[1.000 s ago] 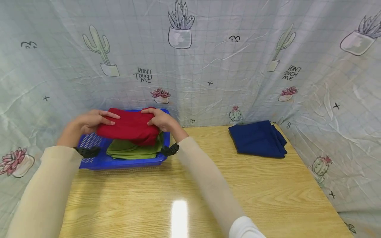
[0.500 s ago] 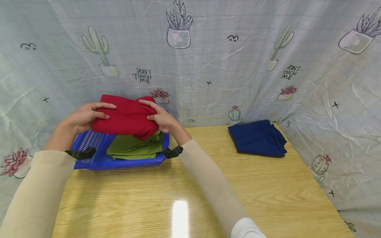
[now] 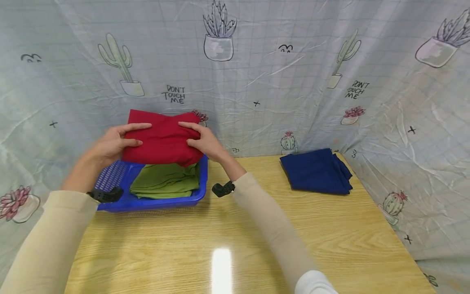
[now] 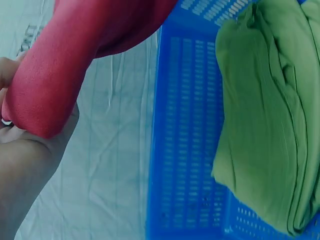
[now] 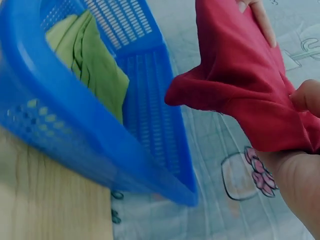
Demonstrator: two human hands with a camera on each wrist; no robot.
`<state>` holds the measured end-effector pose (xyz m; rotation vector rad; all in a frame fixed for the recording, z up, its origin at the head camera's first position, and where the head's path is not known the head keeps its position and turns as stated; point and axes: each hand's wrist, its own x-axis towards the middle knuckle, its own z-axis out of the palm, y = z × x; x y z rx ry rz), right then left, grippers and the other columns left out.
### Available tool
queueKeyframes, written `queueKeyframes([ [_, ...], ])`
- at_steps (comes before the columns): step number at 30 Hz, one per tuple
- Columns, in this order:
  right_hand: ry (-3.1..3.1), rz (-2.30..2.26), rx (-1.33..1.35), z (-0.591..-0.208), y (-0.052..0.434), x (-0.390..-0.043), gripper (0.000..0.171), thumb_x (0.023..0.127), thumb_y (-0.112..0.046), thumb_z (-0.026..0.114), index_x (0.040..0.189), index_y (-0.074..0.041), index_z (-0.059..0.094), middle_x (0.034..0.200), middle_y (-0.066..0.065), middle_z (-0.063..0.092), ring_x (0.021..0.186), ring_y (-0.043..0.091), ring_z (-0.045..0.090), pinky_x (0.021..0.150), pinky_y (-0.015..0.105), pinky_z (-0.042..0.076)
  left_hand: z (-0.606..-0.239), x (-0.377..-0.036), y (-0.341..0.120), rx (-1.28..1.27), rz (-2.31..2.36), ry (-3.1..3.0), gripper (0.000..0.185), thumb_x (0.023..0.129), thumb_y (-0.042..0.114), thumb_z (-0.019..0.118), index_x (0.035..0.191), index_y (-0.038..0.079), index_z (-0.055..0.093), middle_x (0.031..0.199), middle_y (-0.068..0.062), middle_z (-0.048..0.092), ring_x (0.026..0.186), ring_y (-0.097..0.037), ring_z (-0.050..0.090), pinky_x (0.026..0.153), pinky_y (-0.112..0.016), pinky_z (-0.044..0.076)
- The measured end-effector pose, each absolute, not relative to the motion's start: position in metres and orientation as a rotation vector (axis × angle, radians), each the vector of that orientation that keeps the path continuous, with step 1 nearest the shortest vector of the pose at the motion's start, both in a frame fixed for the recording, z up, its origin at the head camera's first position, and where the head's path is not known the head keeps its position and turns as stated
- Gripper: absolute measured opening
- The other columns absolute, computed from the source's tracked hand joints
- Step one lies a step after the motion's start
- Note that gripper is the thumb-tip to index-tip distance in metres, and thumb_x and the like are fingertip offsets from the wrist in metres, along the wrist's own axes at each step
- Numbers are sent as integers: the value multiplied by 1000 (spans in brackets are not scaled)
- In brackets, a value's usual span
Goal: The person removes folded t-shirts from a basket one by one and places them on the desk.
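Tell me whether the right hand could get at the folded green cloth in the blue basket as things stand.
Probably not yet: the right hand and the left hand both grip the folded red cloth, held directly above the blue plastic basket. The folded green cloth lies uncovered inside, so once freed the path looks open.

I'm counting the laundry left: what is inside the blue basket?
A folded green cloth lies in the basket, filling its right part; bare mesh floor shows to the left. Anything under the green cloth is hidden. The red cloth is held above, not inside.
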<state>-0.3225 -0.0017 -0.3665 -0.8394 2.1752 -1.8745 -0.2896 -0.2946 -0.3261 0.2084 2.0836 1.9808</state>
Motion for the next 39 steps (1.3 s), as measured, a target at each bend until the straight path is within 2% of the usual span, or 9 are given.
queueKeyframes([
  [9,2373,-1812,-877,-352,30,-317,59,93,0,62,146,-25,59,150,-5,50,111,13,49,79,25,46,-319,-283,-264,266,2103,2011,57,93,-13,62,142,17,63,121,-2,68,94,-19,74,73,-33,62],
  [13,2450,-1799,-903,-351,44,-315,59,92,0,63,145,-27,60,151,-6,51,114,12,49,79,26,46,-318,-280,-249,266,2096,2041,58,94,-12,62,145,17,59,136,-5,56,100,-18,71,75,-33,62],
  [16,2480,-1798,-899,-351,57,-314,59,92,-1,63,144,-29,60,151,-6,51,112,11,48,74,26,45,-319,-279,-236,283,2079,2081,59,96,-11,61,148,17,57,146,-7,47,105,-16,69,76,-30,61],
  [19,2496,-1800,-879,-350,69,-311,58,93,-2,63,143,-31,61,150,-5,51,111,12,48,70,26,44,-321,-278,-225,303,2061,2118,59,96,-10,61,149,17,55,150,-8,44,107,-14,67,77,-28,60],
  [27,2543,-1816,-815,-348,97,-307,54,94,-3,66,139,-32,64,148,-1,52,110,15,48,68,27,46,-326,-277,-198,374,2043,2165,58,97,-9,60,149,17,55,152,-9,44,105,-13,67,76,-26,59],
  [31,2595,-1806,-794,-346,109,-303,52,94,-3,67,138,-31,65,147,0,53,102,16,49,63,26,43,-327,-276,-187,389,2051,2164,58,96,-9,62,148,18,57,149,-9,48,102,-12,68,75,-26,60],
  [39,2699,-1791,-773,-343,133,-297,49,92,-4,70,136,-27,68,144,2,58,109,16,52,66,26,45,-331,-277,-164,421,2093,2115,59,96,-11,61,147,18,57,145,-12,50,105,-16,68,78,-29,60],
])
